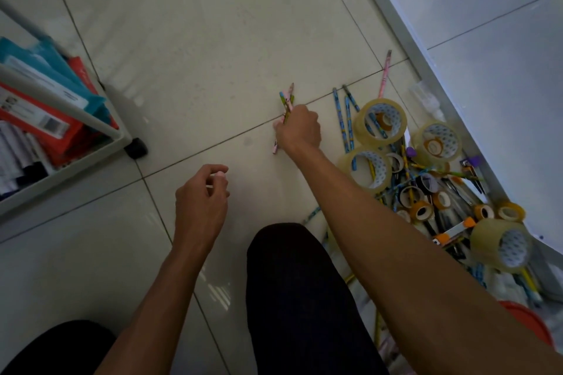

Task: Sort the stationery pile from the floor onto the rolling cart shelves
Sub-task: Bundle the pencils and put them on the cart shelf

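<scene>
Tiled floor [213,24] fills my view from the head camera, pale tiles crossed by dark grout lines, with a white wall panel and its metal edge [405,36] running down the right side. At left I see the corner of the rolling cart [91,128], its grey shelf packed with teal and red folders [58,91] and standing on a black caster [137,148]. A knee in dark trousers [292,283] rises at the bottom centre. Along the wall lies the stationery pile [426,192]: large rolls of clear packing tape [380,122], smaller brown and amber tape rolls [422,210], pens, and patterned pencils, with several blue pencils [342,119] and one pink pencil [385,73] lying loose on the tiles at the pile's far edge. My right hand [300,129] reaches out over a grout line, just left of the pile, fingers curled tight around a small bunch of pencils [286,103]; the tips stick up past the knuckles and a pink end shows below the hand. My left hand [202,195] hovers above the floor between the cart and the knee, fingers loosely curled; it seems to grasp nothing, though a small pale spot near the fingertips is too blurred for me to tell.
</scene>
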